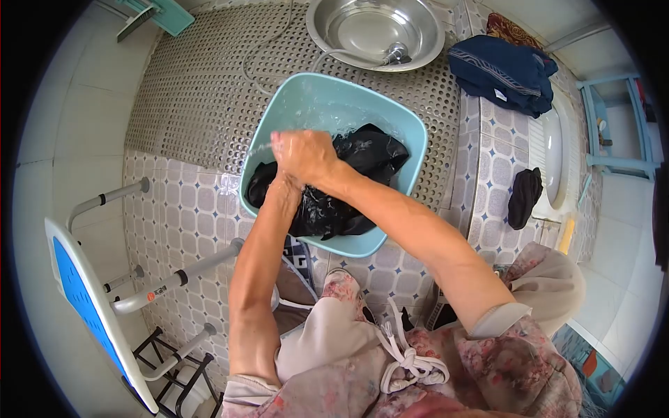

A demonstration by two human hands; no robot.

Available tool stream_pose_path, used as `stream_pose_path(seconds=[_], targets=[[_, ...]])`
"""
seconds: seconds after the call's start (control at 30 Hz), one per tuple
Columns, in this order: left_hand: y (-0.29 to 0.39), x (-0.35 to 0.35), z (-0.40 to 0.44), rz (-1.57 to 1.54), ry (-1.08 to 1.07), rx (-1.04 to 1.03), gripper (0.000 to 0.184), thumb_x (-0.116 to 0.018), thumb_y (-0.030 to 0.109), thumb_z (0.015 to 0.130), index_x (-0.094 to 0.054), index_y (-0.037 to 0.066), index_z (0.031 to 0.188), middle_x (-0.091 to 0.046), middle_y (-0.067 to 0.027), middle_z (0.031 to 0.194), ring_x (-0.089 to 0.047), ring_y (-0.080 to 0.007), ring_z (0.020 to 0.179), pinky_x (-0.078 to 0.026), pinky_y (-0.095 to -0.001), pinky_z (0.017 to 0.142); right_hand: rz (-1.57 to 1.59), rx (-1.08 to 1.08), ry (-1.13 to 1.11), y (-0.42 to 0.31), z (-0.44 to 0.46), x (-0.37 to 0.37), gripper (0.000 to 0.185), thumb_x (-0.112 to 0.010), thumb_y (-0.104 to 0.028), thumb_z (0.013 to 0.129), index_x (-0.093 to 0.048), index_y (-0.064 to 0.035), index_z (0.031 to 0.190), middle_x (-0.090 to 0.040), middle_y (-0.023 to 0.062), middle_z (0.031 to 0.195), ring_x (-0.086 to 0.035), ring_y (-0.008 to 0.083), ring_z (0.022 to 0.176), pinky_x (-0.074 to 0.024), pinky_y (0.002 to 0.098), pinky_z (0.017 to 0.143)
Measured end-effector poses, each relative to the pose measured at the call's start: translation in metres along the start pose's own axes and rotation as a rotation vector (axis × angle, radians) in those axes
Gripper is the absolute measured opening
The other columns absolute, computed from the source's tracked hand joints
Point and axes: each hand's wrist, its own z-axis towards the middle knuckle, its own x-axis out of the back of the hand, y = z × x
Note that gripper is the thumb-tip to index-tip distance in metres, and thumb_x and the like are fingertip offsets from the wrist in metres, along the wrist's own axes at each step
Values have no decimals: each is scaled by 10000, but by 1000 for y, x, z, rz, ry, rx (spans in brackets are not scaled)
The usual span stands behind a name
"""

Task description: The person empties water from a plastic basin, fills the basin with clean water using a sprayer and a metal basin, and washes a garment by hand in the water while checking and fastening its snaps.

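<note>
A light blue square basin (415, 150) stands on the floor with water in it. Black wet cloth (369, 153) lies in the basin, partly under the water. Above it my right hand (311, 155) and my left hand (284, 180) are pressed together, with the right one over the left. Both are closed, and whatever they may hold is hidden between them. Water sprays out to the left of the hands.
A metal bowl (366, 31) with water and a shower head (396, 54) stands behind the basin. Dark blue clothes (503, 73) and a black cloth (524, 198) lie right, near a squat toilet (555, 157). A blue-topped seat (87, 299) is at left.
</note>
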Motion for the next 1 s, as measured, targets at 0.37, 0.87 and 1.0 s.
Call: stream_pose_path(seconds=[0.37, 0.87, 1.0], targets=[[-28, 23, -7, -112, -292, -215, 356, -597, 346, 956, -656, 46, 1140, -715, -105, 1025, -705, -223, 864, -584, -352, 756, 11, 202, 48, -15, -39, -8, 404, -513, -268, 949, -639, -78, 615, -652, 162, 603, -667, 335, 553, -547, 452, 522], [3, -31, -3, 1646, 319, -567, 502, -661, 155, 843, -472, -2, 1281, -608, -285, 1128, -589, -469, 1072, -480, -512, 936, -402, 160, -245, 112, -25, 4, 490, -601, -221, 879, -550, -90, 1348, -446, 136, 1383, -391, 358, 1274, -329, 535, 1053], [1, -49, 24, 1904, 328, -553, 432, -680, 175, 815, -535, 7, 1186, -637, -271, 1073, -618, -482, 1007, -504, -539, 885, -504, 147, -370, 124, -13, -4, 504, -583, -225, 878, -544, -105, 1365, -400, 146, 1464, -370, 394, 1328, -319, 581, 1078]])
